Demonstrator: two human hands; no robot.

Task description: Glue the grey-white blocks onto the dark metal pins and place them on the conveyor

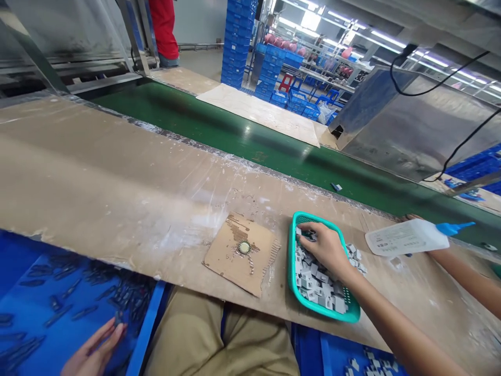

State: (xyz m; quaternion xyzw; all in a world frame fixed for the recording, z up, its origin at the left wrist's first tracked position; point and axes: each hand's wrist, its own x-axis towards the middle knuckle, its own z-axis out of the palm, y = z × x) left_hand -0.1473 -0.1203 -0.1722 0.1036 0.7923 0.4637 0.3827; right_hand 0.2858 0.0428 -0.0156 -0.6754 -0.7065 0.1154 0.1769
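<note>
My left hand (96, 347) reaches into a blue bin (151, 324) at the lower left, its fingertips pinched on a small dark part (118, 316). Many similar slim dark parts lie around it. Over the far end of a teal basket (293, 292), my right hand (326, 250) has thumb and finger closed on a small grey-white block (298, 231). More such blocks (319, 282) fill the basket below. Left of the basket lies a cardboard piece (227, 261) with wet brown streaks and a bottle cap (244, 247) holding something pale.
Another person's arm (465, 277) comes in from the right, behind a white bottle (407, 238) with a blue nozzle. A green conveyor belt (219, 136) runs beyond the table (129, 193). Loose blocks (356, 258) lie right of the basket, others in a bin (371, 360) below.
</note>
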